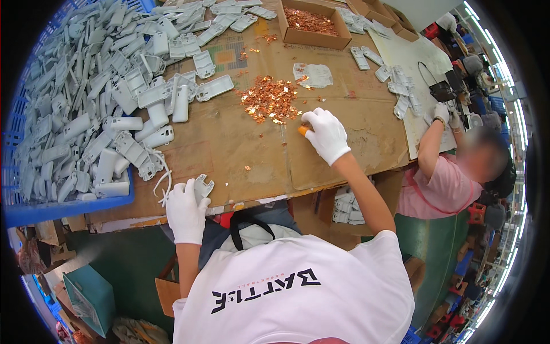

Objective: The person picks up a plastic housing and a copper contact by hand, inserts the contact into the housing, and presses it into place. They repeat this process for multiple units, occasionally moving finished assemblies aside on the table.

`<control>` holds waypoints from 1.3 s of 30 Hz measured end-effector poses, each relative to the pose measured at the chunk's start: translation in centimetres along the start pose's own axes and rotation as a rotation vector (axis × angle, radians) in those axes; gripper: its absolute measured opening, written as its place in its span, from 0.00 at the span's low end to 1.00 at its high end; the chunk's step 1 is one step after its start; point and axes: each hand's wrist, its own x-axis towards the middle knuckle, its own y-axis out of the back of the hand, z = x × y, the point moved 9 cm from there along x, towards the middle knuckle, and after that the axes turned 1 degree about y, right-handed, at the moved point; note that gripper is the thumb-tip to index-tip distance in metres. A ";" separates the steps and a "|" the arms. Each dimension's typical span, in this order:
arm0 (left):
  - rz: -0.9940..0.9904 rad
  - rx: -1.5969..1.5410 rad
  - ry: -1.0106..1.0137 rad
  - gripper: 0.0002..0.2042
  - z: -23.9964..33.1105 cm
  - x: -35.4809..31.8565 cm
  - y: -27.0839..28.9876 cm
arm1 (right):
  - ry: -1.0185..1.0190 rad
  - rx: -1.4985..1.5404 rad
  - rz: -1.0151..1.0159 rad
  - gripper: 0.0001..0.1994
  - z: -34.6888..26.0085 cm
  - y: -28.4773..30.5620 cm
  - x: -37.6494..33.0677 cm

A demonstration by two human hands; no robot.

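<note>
Left hand [184, 211], white glove: at the near edge of the bench [240, 149], fingers [182, 192] closed around a grey plastic part [202, 188]. The part sticks out at the hand's 1 o'clock, above the knuckles, touching the cardboard that covers the bench.

Right hand [326, 135], white glove: stretched forward, fingers [312, 133] pinched on a small orange piece [302, 131]. The piece shows at the hand's 9 o'clock, right at the fingertips and low against the cardboard.

Heap of copper-coloured bits [269, 98]: loose on the cardboard at 10 o'clock from the right hand, near it but not touching. A few strays lie scattered around.

Pile of grey plastic parts [91, 97]: large, spilling from a blue crate [63, 209] at 10 o'clock from the left hand.

Cardboard box [312, 24]: open, holding more copper-coloured bits, at 12 o'clock from the right hand, well apart.

Clear plastic bag [314, 74]: flat on the bench, between the box and the right hand.

Second person [444, 183], pink top: at the bench's right end, at 3 o'clock, gloved hands [444, 112] busy with more grey parts [401, 92].
</note>
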 end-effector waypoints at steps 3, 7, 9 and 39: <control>-0.023 -0.027 -0.027 0.26 0.3 1.0 -0.1 | 0.031 -0.035 -0.057 0.09 0.0 -1.5 0.7; 0.031 -0.173 -0.134 0.23 0.5 2.3 -1.1 | -0.060 -0.073 -0.154 0.06 0.1 -2.1 1.1; 0.089 -0.268 -0.170 0.20 0.4 3.3 -2.0 | -0.079 -0.104 -0.169 0.06 0.0 -1.9 1.2; 0.449 -0.031 -0.036 0.24 0.7 7.7 5.5 | -0.059 0.723 0.157 0.11 -14.8 -1.7 -5.9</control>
